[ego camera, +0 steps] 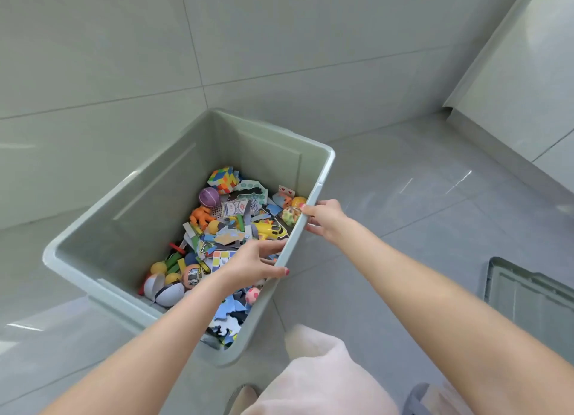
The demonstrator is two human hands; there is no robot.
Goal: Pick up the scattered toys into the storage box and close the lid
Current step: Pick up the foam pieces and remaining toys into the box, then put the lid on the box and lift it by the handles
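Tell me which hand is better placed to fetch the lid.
Probably the right hand: it grips the storage box rim on the side where the lid lies on the floor. The left hand is farther.

Grey tiled floor [403, 178], pale wall [93, 42], white cabinet [528, 82], person's light trousers [313, 374].

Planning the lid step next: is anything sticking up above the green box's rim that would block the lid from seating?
Nothing among the toys does; they lie well below the rim of the pale green plastic storage box. Only the hands are there: the left hand and right hand both grip the box's right rim. The ribbed grey-green lid lies on the floor at right.
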